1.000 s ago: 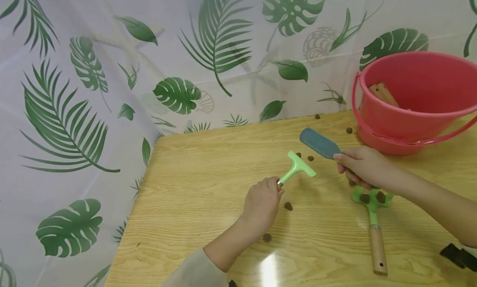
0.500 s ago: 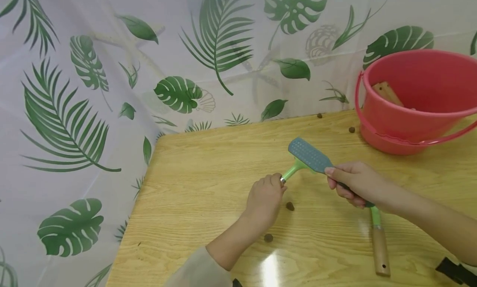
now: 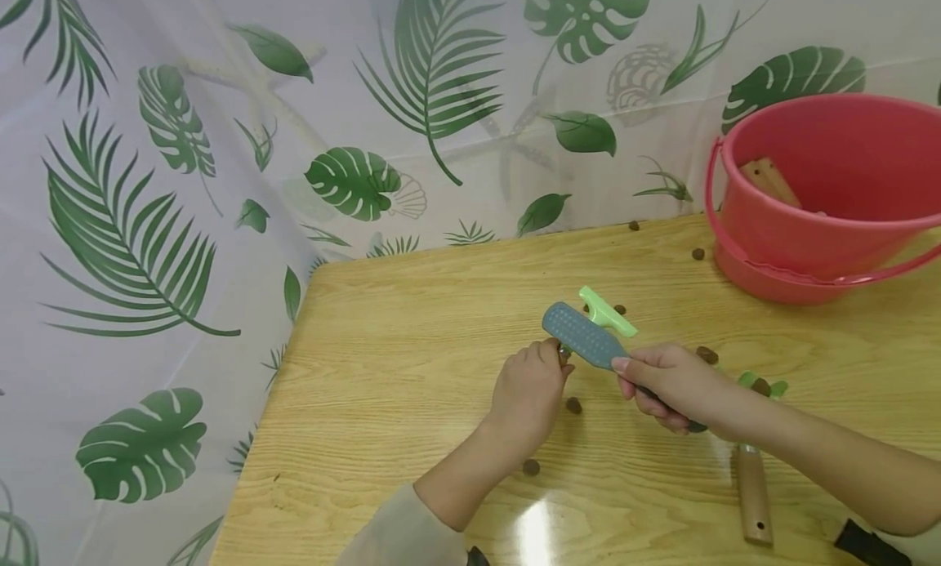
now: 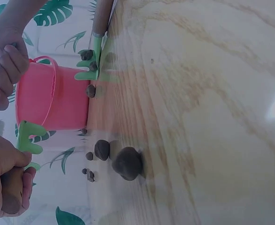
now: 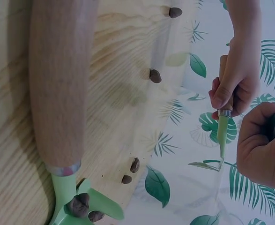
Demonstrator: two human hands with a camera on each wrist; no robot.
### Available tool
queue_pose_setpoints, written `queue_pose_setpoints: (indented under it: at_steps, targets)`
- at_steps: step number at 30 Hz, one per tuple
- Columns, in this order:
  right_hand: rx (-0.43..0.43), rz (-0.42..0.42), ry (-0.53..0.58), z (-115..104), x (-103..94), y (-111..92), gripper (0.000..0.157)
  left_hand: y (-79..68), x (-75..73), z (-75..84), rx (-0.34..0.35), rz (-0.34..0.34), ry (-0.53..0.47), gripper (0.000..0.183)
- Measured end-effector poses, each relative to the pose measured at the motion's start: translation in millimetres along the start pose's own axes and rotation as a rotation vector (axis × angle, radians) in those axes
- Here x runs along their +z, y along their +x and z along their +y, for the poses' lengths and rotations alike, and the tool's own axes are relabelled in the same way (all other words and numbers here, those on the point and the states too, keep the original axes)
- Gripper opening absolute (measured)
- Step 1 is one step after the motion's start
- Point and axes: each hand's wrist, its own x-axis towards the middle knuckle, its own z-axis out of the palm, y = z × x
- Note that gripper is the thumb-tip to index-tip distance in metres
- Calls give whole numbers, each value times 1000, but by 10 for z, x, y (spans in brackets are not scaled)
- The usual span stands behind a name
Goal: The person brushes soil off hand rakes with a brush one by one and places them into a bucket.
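Note:
My left hand [image 3: 525, 398] grips the wooden handle of a small light-green hand rake [image 3: 612, 314], its T-shaped head pointing away to the right. In my right hand [image 3: 680, 382] is a grey-blue brush [image 3: 581, 333] with a flat oblong head dotted in pale spots. The brush head overlaps the rake's neck in the head view. Below the right forearm lies a green hand fork [image 3: 753, 492] with a wooden handle, partly hidden by the arm. Brown lumps [image 5: 78, 205] sit on its tines.
A pink bucket [image 3: 779, 256] stands at the back right, wooden handles [image 3: 768, 178] showing inside. Several brown lumps [image 3: 573, 405] lie scattered on the wooden table [image 3: 382, 370]. A leaf-printed cloth [image 3: 309, 100] hangs behind and to the left.
My right hand has brought the brush left and toward me, from beyond the rake head to over its neck. The left hand with the rake has barely moved.

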Motion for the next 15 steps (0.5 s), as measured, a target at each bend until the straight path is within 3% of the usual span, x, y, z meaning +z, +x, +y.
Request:
queue_pose_setpoints:
  at_steps: [9, 15]
  targets:
    - [27, 3, 2, 71, -2, 48, 37, 20, -61, 2, -12, -11, -40, 25]
    - [63, 36, 5, 71, -72, 56, 34, 13, -76, -14, 14, -28, -30, 26]
